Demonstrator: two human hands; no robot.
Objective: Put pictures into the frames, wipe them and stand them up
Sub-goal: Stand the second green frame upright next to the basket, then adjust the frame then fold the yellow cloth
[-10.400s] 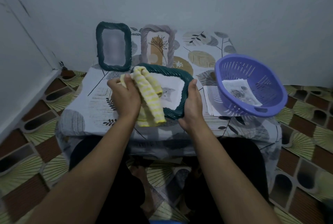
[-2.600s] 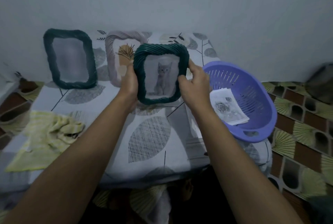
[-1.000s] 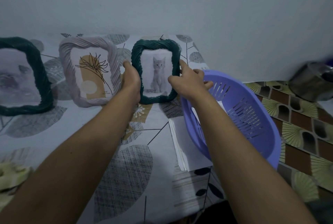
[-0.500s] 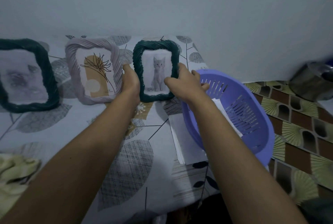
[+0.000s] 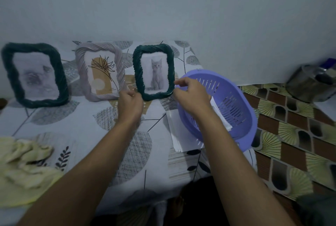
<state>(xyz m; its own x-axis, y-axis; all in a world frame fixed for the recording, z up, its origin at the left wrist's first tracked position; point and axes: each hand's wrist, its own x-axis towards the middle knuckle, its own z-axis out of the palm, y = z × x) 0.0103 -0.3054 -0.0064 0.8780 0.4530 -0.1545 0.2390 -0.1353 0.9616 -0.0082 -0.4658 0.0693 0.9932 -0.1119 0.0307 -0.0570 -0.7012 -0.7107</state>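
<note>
A person's left hand (image 5: 130, 103) and right hand (image 5: 190, 96) flank the kitten frame (image 5: 153, 71), a dark green twisted frame standing upright at the back edge of the table (image 5: 87, 135), close to the wall. The left hand's fingers are curled at the frame's lower left corner. The right hand's thumb and forefinger are loosely bent at its right side. Whether either hand grips the frame or merely touches it cannot be told.

The step in hand appears to be the last for this frame: standing it up. It holds its picture and rests in line with the other two. The next move probably calls for drawing both hands away gently so the frame does not tip, then turning to the purple basket (image 5: 236, 107) at the table's right edge.

By count, there are three frames, all upright along the back edge and all filled: the kitten frame, a pale lilac frame (image 5: 100, 73) just beside it, and a second dark green frame (image 5: 34, 75) toward the back-left corner. There is one basket, with loose paper (image 5: 221, 116) inside. One stack of sheets (image 5: 180, 135) lies partly under the basket. One yellow cloth (image 5: 23, 167) lies crumpled at the front-left corner.
</note>
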